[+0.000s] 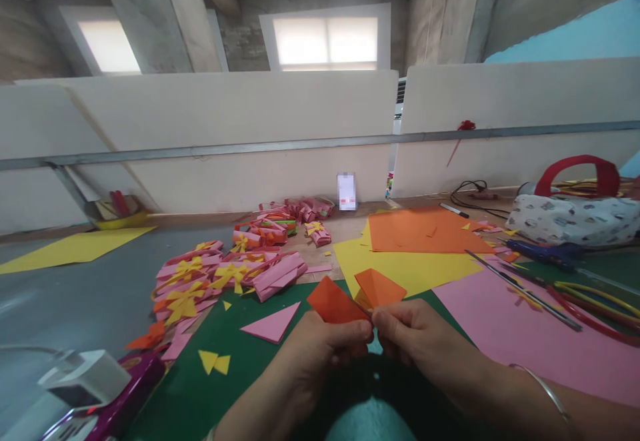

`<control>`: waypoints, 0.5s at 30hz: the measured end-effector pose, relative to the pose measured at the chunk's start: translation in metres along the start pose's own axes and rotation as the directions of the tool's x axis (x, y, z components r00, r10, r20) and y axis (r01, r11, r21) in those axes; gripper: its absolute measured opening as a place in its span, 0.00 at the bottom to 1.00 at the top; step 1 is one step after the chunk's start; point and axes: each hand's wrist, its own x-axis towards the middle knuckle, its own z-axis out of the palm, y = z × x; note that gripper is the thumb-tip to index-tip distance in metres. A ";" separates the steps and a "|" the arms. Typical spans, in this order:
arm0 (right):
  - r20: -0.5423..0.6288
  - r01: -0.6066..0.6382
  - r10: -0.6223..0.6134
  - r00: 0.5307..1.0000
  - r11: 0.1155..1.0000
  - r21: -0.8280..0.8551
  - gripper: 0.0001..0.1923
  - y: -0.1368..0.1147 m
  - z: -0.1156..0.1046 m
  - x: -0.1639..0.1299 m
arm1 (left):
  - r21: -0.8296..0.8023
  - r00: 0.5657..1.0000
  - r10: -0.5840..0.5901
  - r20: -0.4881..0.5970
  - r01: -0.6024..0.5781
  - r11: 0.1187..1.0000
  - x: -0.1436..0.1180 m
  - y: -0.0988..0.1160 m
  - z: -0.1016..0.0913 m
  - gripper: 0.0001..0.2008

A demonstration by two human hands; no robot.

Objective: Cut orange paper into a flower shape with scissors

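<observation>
Between my two hands is a folded piece of orange paper (334, 299), spread into two wings like a bow. My left hand (336, 342) is closed on its left wing near the pinched middle. The fingertips of my right hand (407, 326) pinch it at the centre, below the right wing (379, 289). Fingers under the paper are partly hidden. Left of my left hand a pink paper triangle (273, 323) lies on the green cutting mat (200, 407). Small yellow paper scraps (214, 362) lie there too.
Pink paper pieces with yellow bows (185, 294) are piled at the left. Orange (415, 231), yellow (410, 271) and pink sheets (545, 341) overlap at the right. Farther right lie a blue glue gun (545, 253), metal tweezers (530, 294) and a pouch (570, 217). A white charger (85, 377) sits front left.
</observation>
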 end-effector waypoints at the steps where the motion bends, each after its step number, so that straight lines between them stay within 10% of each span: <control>1: -0.004 -0.001 0.001 1.000 1.000 -0.004 0.23 0.000 0.000 0.000 | -0.003 1.000 0.004 0.008 -0.004 1.000 0.000 0.000 0.000 0.07; 15: -0.023 -0.022 0.022 0.999 1.000 0.004 0.22 -0.001 0.002 0.000 | -0.002 1.000 -0.008 -0.001 0.008 1.000 -0.001 -0.001 -0.001 0.07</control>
